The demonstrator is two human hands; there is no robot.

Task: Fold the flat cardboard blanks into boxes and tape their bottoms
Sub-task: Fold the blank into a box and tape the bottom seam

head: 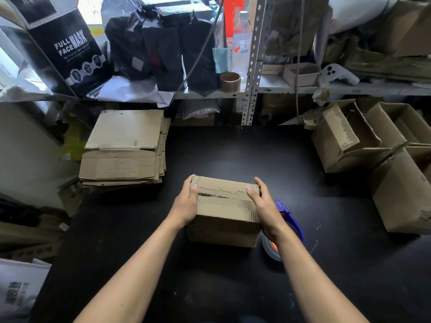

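A black worktable [233,148] fills the middle of a cramped stockroom, with a grey metal shelf [279,86] running along its far edge. One folded cardboard box [224,213] stands on the table nearest the person, its flaps closed upward, the top layer of paper torn away so the corrugation shows along the seam. The left hand [186,203] grips the box's left end, thumb laid over the top; the right hand [263,206] grips the right end the same way.

Left of the box and further back lies one stack of flat cardboard blanks [123,148]; how many sheets it holds I cannot count. Right of the box, at the table's far right corner, stand made-up boxes [363,141], three that I can make out, the outermost cut off by the frame edge. Just beside the box on its right, a blue tape dispenser [289,217] lies mostly hidden behind the right forearm, with only part of its roll showing.

On the shelf beyond the box sit one brown tape core [230,81], one clear bottle [243,40], dark wrapped bundles [163,50], a black carton marked FULL FACE MASK [67,52], one small open tray box [302,73] and a white controller [335,74]. The upper right shelf is a blur of cardboard.
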